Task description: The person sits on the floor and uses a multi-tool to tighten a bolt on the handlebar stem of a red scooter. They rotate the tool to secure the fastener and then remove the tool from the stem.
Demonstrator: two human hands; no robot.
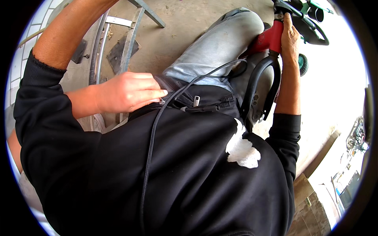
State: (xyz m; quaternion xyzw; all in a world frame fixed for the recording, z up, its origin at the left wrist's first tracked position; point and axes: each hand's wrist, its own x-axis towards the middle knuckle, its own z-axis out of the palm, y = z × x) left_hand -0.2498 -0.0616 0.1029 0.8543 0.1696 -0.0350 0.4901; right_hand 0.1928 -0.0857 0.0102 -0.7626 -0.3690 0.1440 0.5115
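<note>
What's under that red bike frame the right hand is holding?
Below the red frame gripped by the right hand, a black fork hangs down beside the person's knee in light jeans. What the fork's lower ends rest on is hidden behind the black sweater.

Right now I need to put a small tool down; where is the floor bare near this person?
Bare concrete floor lies between the grey metal frame and the light-jeaned knee. Crowded on the right: the right hand grips the red bicycle frame above its black fork. The left hand rests at the waist.
</note>
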